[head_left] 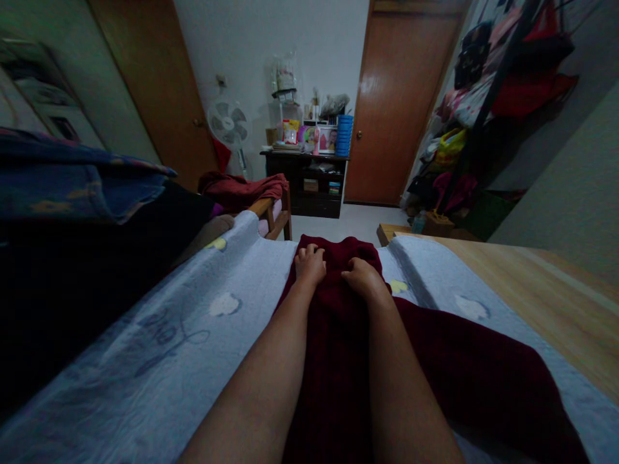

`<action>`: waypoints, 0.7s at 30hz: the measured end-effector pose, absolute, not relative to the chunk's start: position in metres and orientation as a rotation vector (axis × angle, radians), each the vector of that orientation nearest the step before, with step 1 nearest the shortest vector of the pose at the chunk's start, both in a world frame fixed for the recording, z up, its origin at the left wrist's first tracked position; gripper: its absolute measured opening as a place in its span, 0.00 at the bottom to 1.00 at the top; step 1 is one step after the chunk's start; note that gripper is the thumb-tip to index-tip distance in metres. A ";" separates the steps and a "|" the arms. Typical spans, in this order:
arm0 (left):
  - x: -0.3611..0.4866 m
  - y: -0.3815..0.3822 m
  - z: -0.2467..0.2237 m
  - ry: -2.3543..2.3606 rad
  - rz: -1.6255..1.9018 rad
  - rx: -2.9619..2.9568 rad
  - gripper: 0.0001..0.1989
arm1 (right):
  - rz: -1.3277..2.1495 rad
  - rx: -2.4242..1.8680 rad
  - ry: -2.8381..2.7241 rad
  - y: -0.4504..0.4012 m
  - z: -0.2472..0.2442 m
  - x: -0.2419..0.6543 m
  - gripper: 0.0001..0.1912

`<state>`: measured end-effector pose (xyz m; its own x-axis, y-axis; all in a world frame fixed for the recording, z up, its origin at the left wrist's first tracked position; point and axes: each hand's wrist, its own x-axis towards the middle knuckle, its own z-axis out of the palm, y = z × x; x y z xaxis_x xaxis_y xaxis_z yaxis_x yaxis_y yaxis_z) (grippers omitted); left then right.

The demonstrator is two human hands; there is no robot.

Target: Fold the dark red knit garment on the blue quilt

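Note:
A dark red garment (338, 361) lies on the blue-grey bed sheet (261, 277), its far end near the bed's far edge. One sleeve-like part stretches out to the lower right. My left hand (310, 263) rests on the left side of the garment's far end, fingers bent and slightly apart. Opposite it, my right hand (363, 277) touches the right side, its thumb side toward the middle and its other fingers mostly hidden. Between the two hands the fabric is bunched in soft folds.
Piled dark clothes and denim (72, 193) are at the left. Beyond the bed stand a wooden chair (285, 219) with red cloth, a dark cabinet (314, 200) and a fan (228, 125). A wooden board (532, 277) borders the right side; bags hang behind it.

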<state>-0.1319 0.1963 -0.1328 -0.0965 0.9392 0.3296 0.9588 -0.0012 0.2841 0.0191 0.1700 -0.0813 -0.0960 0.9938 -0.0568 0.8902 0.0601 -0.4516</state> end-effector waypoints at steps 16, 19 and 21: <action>-0.130 0.193 -0.122 -2.245 -0.525 -2.455 0.19 | 0.535 -2.007 -2.077 0.167 -0.090 0.016 0.13; -0.128 0.191 -0.125 -2.257 -0.463 -2.533 0.25 | 0.533 -2.028 -2.104 0.167 -0.095 0.014 0.14; -0.126 0.190 -0.127 -2.274 -0.441 -2.548 0.27 | 0.522 -2.035 -2.135 0.168 -0.096 0.013 0.15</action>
<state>-0.1265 0.1896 -0.1271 0.1152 0.9933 -0.0113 0.9172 -0.1020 0.3852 0.0132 0.1678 -0.0960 -0.0712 0.9888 -0.1312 0.9379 0.0216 -0.3461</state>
